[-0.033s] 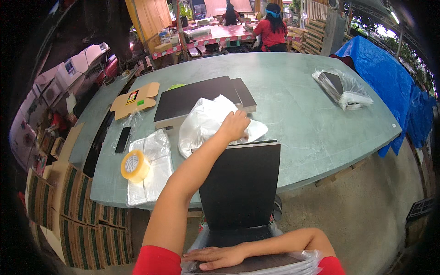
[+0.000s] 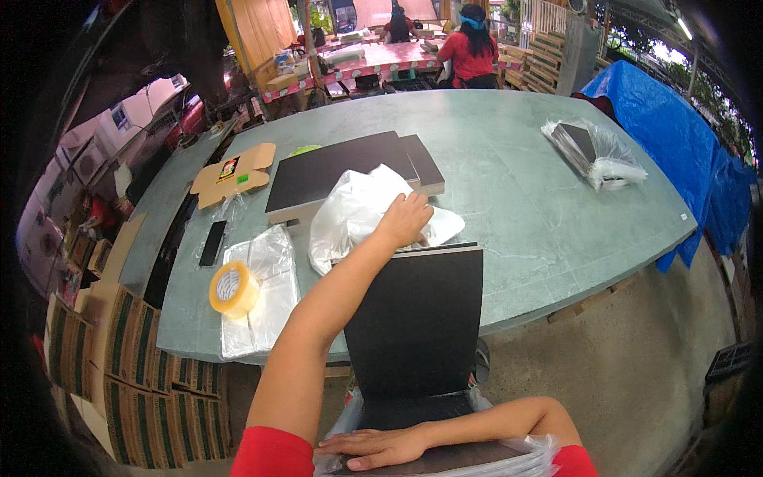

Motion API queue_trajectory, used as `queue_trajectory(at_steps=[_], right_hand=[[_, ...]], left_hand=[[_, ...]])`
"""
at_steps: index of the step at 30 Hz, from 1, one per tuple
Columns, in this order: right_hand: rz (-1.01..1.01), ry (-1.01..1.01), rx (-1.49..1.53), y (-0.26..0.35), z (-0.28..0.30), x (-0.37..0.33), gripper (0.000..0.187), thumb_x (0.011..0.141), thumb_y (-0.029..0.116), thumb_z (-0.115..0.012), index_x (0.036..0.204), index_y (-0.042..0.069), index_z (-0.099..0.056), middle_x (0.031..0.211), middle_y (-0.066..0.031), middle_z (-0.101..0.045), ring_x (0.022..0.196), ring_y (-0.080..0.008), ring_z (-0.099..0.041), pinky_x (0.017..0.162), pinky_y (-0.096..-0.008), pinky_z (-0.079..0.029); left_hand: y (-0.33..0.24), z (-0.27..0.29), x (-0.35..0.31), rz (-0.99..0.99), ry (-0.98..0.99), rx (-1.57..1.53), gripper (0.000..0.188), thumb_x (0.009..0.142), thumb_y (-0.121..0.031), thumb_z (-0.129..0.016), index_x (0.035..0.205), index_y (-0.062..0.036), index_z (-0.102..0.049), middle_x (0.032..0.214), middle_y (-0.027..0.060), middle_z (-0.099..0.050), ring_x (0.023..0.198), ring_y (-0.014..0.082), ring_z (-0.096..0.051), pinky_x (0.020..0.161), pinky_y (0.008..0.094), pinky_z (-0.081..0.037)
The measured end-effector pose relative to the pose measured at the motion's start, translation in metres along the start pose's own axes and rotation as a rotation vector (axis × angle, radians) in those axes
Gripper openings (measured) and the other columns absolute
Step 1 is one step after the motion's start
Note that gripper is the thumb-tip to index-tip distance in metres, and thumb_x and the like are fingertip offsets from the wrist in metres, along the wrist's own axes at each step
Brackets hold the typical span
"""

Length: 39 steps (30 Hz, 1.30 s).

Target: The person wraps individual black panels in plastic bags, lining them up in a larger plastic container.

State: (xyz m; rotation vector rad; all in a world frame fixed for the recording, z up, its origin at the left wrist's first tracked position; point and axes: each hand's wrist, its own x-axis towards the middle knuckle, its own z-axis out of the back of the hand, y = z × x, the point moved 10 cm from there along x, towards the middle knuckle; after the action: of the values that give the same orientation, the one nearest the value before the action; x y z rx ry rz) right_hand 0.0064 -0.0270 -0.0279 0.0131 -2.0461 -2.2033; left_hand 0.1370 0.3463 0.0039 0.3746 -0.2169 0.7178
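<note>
My left hand reaches over the table to a crumpled white plastic bag. Its fingers curl down at the bag's edge, and their tips are hidden. In front of me a stack of black boards leans against the near table edge, its lower end inside clear plastic. My right hand rests flat with fingers stretched out on another dark, plastic-wrapped stack close to my body. Beyond the white bag lie thick black boards with pale edges.
A clear tape roll sits on flat plastic bags. Nearby lie a phone and a cut cardboard piece. A bagged black stack is at right. Cardboard bundles stand at lower left; two people work beyond the table.
The leaning black boards have shifted very slightly to the left. Both hands stay in nearly the same places.
</note>
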Motion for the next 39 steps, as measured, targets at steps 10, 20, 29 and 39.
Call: queue_trajectory(at_steps=[10, 20, 29, 39], right_hand=[[-0.023, 0.030, 0.052, -0.014, 0.011, -0.001, 0.072, 0.083, 0.059, -0.019, 0.132, 0.006, -0.018, 0.136, -0.0199, -0.014, 0.127, -0.0317, -0.011, 0.101, -0.0450, -0.010], [-0.025, 0.030, 0.026, -0.015, 0.016, 0.001, 0.070, 0.084, 0.057, -0.019, 0.132, 0.006, -0.018, 0.135, -0.0198, -0.017, 0.127, -0.0312, -0.013, 0.101, -0.0441, -0.012], [0.004, 0.009, 0.049, -0.011, 0.018, 0.001, 0.068, 0.085, 0.054, -0.019, 0.132, 0.005, -0.019, 0.136, -0.0195, -0.017, 0.127, -0.0310, -0.014, 0.102, -0.0415, -0.012], [-0.027, 0.039, -0.005, -0.011, 0.008, 0.006, 0.068, 0.085, 0.055, -0.019, 0.133, 0.006, -0.014, 0.137, -0.0190, -0.013, 0.127, -0.0303, -0.011, 0.102, -0.0434, -0.011]], left_hand=[[0.025, 0.010, -0.011, 0.080, -0.308, -0.062, 0.011, 0.069, -0.014, -0.056, 0.078, -0.0085, -0.054, 0.076, 0.0046, -0.053, 0.076, 0.0189, -0.052, 0.062, 0.0303, -0.041], [0.072, 0.042, -0.033, 0.464, -0.614, -0.381, 0.017, 0.075, -0.021, -0.056, 0.082, -0.0048, -0.055, 0.074, 0.0094, -0.055, 0.074, 0.0256, -0.052, 0.066, 0.0360, -0.040], [0.056, 0.016, -0.031, 0.331, -0.343, -0.268, 0.015, 0.068, -0.011, -0.056, 0.082, -0.0069, -0.056, 0.077, 0.0063, -0.054, 0.081, 0.0232, -0.051, 0.070, 0.0367, -0.038], [0.054, 0.027, -0.038, 0.294, -0.241, -0.169, 0.014, 0.072, -0.006, -0.048, 0.084, -0.0054, -0.054, 0.071, 0.0119, -0.056, 0.072, 0.0288, -0.055, 0.068, 0.0393, -0.040]])
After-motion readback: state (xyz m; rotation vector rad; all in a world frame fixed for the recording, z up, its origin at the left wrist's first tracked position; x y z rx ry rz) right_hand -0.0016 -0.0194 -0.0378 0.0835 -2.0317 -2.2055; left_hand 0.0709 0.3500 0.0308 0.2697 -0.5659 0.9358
